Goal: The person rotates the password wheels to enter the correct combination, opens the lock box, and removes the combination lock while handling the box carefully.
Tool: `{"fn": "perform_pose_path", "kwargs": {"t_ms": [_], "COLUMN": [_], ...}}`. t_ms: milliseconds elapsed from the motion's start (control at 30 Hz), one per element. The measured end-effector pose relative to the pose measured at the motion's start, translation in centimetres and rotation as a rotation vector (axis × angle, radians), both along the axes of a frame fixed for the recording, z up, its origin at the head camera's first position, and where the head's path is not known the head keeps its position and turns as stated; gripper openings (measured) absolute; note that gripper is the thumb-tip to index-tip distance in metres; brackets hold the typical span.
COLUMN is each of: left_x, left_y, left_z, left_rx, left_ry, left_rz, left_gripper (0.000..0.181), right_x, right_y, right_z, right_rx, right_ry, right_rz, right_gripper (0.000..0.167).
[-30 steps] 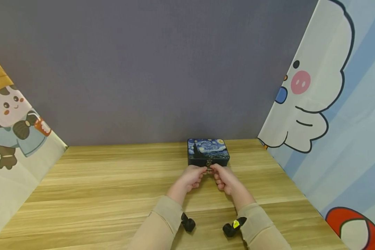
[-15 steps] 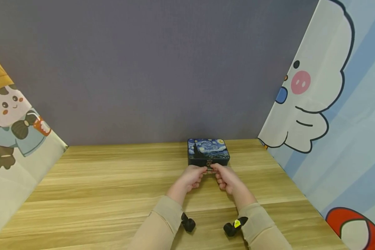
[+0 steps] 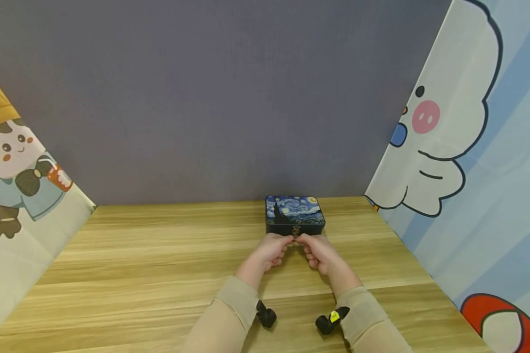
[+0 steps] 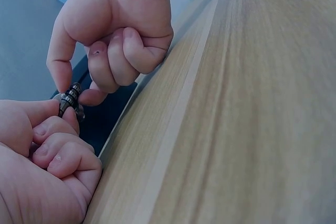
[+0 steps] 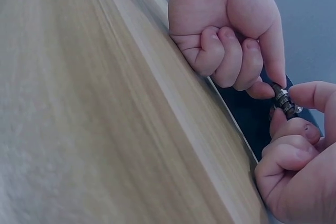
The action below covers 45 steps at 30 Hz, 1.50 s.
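A small tin box (image 3: 294, 210) with a starry-night painting on its lid stands closed at the back of the table. At its front latch (image 3: 296, 229) hangs a small combination padlock (image 4: 69, 98) with ridged number dials. My left hand (image 3: 271, 250) pinches one end of the padlock between thumb and forefinger, other fingers curled in. From the other side, my right hand (image 3: 320, 252) has its thumb and forefinger around the dials (image 5: 284, 100), also pinching. The fingertips of both hands nearly meet and hide part of the padlock in the head view.
The box sits on a wood-grain table (image 3: 159, 274), close to a grey back panel (image 3: 194, 108). Cartoon-printed side panels (image 3: 508, 206) flank the table. A black wrist device (image 3: 266, 316) is worn at each cuff.
My right thumb and forefinger have shifted slightly inward and down over the padlock, covering more of it. My left hand and the box stay in place.
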State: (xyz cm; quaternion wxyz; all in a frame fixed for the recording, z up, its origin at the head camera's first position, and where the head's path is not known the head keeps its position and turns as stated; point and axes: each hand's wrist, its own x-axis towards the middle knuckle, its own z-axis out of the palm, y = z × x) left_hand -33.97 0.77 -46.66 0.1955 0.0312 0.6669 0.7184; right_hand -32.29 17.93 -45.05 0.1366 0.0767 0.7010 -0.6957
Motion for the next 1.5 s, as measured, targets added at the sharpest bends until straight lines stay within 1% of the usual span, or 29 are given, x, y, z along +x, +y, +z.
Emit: {"fn": "perform_pose_path", "kwargs": {"t_ms": [200,433,767,1067,1500], "left_x": [0.1,0.15,0.27,0.17,0.2], "left_y": [0.02,0.01,-0.02,0.05,0.02], "left_z": [0.08,0.11,0.17,0.14,0.13], "left_rx": [-0.001,0.003,-0.002,-0.005,-0.001], "left_ry": [0.0,-0.002,-0.003,0.004,0.01], "left_rz": [0.0,-0.003,0.003,0.003,-0.001], "left_gripper": [0.034,0.034,0.034,0.034,0.034], "right_x": [-0.05,-0.11,-0.09,-0.2,-0.36], "right_y": [-0.08,-0.07,-0.21,-0.29,-0.21], "right_z": [-0.12,-0.31,-0.25,-0.31,-0.53], "right_rx": [-0.001,-0.013,-0.023,-0.043,-0.045], "right_ry": [-0.004,-0.005,-0.007,-0.013,-0.02], "right_rz": [-0.005,0.004,0.016,0.017,0.022], "right_gripper": [0.031,0.026,0.025,0.017,0.016]}}
